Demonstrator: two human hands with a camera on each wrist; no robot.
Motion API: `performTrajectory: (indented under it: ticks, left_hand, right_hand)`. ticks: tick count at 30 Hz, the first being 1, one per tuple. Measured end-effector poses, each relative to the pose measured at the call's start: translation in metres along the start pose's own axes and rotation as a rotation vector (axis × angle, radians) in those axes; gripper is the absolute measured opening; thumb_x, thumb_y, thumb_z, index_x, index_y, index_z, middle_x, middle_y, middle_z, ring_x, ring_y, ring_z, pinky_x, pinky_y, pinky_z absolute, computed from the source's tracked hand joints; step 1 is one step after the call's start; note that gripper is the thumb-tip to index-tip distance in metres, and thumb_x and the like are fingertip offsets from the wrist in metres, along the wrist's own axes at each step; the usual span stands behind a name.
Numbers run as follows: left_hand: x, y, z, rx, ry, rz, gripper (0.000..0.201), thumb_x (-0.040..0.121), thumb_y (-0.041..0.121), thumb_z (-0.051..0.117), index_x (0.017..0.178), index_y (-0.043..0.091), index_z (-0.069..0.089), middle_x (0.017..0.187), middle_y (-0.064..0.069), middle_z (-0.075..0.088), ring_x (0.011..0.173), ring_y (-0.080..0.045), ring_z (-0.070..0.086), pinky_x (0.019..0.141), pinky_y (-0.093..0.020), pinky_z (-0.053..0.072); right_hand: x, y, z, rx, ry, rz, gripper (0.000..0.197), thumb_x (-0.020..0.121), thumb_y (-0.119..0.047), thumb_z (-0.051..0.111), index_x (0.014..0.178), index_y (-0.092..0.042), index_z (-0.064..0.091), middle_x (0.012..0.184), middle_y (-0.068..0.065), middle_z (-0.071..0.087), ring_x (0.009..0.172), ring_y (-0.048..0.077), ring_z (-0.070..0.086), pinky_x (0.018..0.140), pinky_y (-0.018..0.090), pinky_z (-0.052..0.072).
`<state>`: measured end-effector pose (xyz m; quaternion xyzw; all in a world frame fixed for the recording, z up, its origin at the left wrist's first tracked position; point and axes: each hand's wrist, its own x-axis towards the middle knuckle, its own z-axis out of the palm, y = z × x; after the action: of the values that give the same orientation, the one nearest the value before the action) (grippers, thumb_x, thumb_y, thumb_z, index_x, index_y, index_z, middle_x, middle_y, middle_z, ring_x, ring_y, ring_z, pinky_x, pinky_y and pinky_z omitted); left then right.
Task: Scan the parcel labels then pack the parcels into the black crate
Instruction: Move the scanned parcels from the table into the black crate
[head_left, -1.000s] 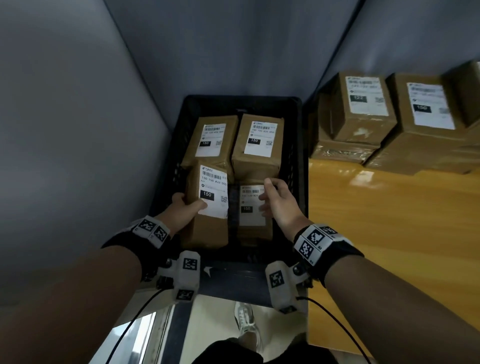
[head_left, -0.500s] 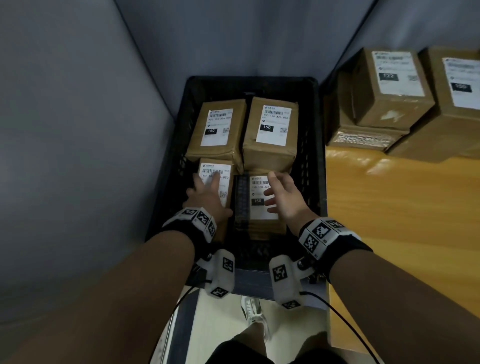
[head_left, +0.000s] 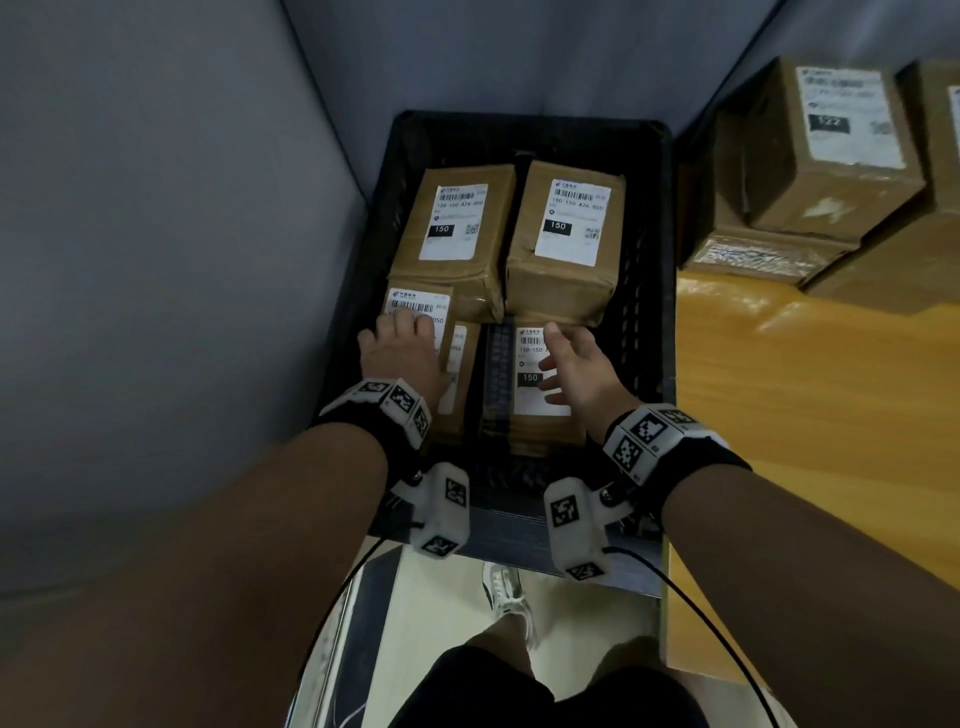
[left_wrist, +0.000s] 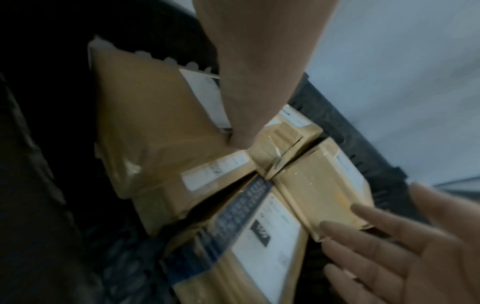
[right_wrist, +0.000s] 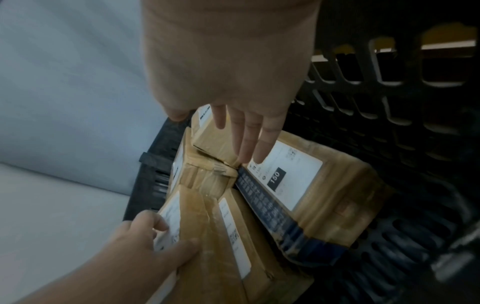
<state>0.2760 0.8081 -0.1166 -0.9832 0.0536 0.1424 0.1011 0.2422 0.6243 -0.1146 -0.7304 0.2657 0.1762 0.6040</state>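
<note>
Both hands reach into the black crate (head_left: 647, 291); left hand (head_left: 400, 353) rests flat, fingers relaxed, on a near-left parcel (head_left: 415, 306). Right hand (head_left: 576, 369) hovers spread, holding nothing, above the near-right parcel (head_left: 524, 415).

Yellow table (head_left: 810, 415) (stacked cardboard boxes (head_left: 810, 171))

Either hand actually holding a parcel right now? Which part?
Left hand has its fingers on the label face of the near-left parcel in the black crate; whether gripping or just pressing is unclear. Right hand is open, holding nothing.
</note>
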Motion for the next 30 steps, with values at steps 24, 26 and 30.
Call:
performTrajectory:
  ticks: [24,26,30]
  left_hand:
    - [0.013,0.190,-0.176,-0.532,0.097,0.275,0.057,0.094,0.042,0.051,0.139,0.012,0.036,0.142,-0.014,0.036,0.132,-0.033,0.034,0.105,-0.043,0.035]
    - [0.018,0.213,-0.183,-0.668,0.005,0.249,0.060,0.094,0.046,0.050,0.141,0.014,0.033,0.146,-0.013,0.032,0.133,-0.032,0.036,0.105,-0.044,0.037]
    - [0.032,0.255,-0.194,-0.861,-0.107,0.121,0.072,0.091,0.057,0.048,0.145,0.015,0.028,0.149,-0.012,0.029,0.132,-0.031,0.039,0.104,-0.041,0.037]
  right_hand:
    - [-0.039,-0.053,-0.259,-0.058,0.398,-0.205,0.025,0.100,-0.017,0.048,0.124,-0.014,0.053,0.088,-0.003,0.060,0.083,0.023,0.066,0.083,0.046,0.056]
    - [-0.036,-0.053,-0.280,-0.071,0.409,-0.219,0.021,0.099,-0.016,0.048,0.119,-0.015,0.054,0.087,-0.003,0.061,0.087,0.030,0.067,0.083,0.050,0.056]
    - [-0.027,-0.049,-0.313,-0.110,0.390,-0.249,0.019,0.098,-0.016,0.048,0.115,-0.015,0.055,0.087,-0.003,0.061,0.086,0.030,0.067,0.081,0.050,0.055]
